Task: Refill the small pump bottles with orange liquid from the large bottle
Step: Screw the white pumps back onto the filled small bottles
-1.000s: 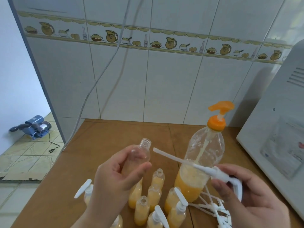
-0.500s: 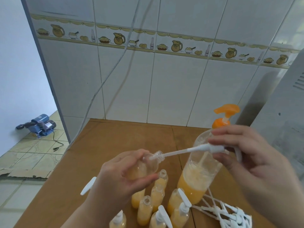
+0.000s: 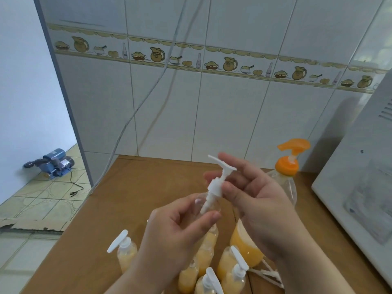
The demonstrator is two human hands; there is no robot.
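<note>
Small bottle (image 3: pixel 209 205), clear, gripped by left hand (image 3: pixel 180 228) above filled bottles: white pump (image 3: pixel 216 183) now upright, tube inside, pinched by right hand (image 3: pixel 254 200). Large bottle (image 3: pixel 284 187) behind right hand, orange liquid low.

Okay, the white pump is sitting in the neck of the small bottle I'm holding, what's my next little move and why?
Probably twist the white pump collar down with the right hand while the left hand steadies the small bottle: the collar looks unseated and the pump leans.
</note>
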